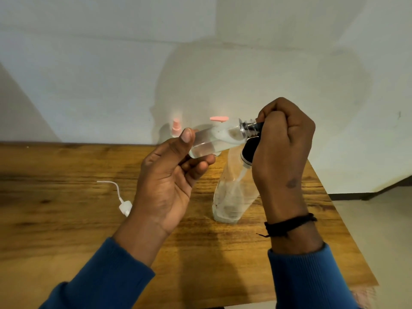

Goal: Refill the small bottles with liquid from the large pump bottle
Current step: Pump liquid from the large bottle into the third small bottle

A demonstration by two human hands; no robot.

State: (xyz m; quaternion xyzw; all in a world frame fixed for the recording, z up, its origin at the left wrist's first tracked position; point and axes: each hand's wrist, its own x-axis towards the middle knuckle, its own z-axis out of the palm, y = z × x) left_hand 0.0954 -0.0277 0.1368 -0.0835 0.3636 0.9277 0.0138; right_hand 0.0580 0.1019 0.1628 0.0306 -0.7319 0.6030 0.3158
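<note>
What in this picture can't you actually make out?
Head view, the only one:
- The top of the small clear bottle: the right hand wraps round it, hiding how the black cap sits.
- The large bottle: its upper part lies behind that hand.
- The pink-topped bottle and pink cap: blurred, partly behind the left hand.

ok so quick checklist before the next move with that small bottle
1. Small bottle held by left hand: ok, tilted sideways.
2. Right hand holds the black top at its neck: ok.
3. Top fully tight: cannot tell.
4. Liquid inside small bottle: ok, clear liquid shows.
5. Large bottle upright on the table: ok.
6. White pump piece in a bottle: not ok, it lies on the table.
</note>
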